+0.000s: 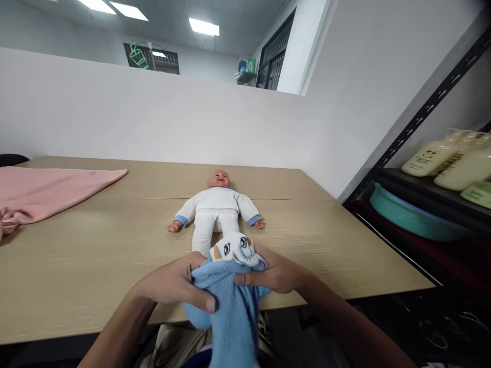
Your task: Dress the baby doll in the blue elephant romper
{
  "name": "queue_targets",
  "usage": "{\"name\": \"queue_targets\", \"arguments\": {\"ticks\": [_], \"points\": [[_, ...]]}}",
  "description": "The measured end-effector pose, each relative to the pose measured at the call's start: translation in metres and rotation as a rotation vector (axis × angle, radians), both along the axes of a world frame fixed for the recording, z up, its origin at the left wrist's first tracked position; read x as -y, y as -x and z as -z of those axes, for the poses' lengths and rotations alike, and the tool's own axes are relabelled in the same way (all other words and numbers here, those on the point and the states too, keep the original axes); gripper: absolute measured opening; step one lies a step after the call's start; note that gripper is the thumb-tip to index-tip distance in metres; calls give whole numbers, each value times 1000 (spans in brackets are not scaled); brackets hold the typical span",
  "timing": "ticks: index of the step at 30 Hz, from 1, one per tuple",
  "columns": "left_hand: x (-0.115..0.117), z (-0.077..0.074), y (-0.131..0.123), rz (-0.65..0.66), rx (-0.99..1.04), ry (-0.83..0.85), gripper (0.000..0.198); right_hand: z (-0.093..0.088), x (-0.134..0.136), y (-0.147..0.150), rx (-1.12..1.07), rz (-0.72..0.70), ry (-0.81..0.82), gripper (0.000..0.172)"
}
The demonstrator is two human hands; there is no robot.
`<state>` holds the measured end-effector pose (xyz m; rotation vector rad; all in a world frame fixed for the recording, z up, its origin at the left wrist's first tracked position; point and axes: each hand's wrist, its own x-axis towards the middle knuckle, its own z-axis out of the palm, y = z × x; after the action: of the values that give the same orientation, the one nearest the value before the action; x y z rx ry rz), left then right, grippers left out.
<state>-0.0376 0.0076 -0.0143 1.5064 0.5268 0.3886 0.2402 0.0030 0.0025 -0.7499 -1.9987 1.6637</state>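
A fuzzy blue cloth item point(233, 312) with a white patch, embroidered with eyes, is bunched between my hands at the table's front edge. It looks like a baby garment or hooded towel; I cannot tell which. My left hand point(178, 283) grips its left side, thumb pressed on top. On the other side my right hand point(278, 271) pinches it, thumb across the front. Just beyond lies a baby doll point(217, 204) on its back, head away from me, arms spread. It wears a white top with blue cuffs and white bottoms. Its feet are hidden behind the cloth and my hands.
The wooden table point(115, 266) meets a white wall. A pink cloth point(57, 189) is spread at the left. On the right, a black shelf frame point(416, 120) holds pale yellow bottles point(429, 157) above a teal basin point(414, 214).
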Motion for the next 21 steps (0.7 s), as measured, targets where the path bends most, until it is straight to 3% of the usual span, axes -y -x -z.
{"name": "queue_targets", "arguments": {"ticks": [5,7,10,14,18,21], "points": [[11,7,-2,-277,47,40,59,-10,14,2,117,-241,210,108],[17,9,-7,-363,72,148,62,-9,18,1,86,-208,238,102],[26,12,-14,-431,166,329,63,6,17,-1,-14,-65,137,81],[30,23,-11,-397,191,429,60,31,10,-1,-108,91,-3,67],[31,36,-2,-263,297,429,65,36,13,5,-67,43,143,73],[36,38,1,-340,340,412,58,29,19,12,-42,-15,206,77]]}}
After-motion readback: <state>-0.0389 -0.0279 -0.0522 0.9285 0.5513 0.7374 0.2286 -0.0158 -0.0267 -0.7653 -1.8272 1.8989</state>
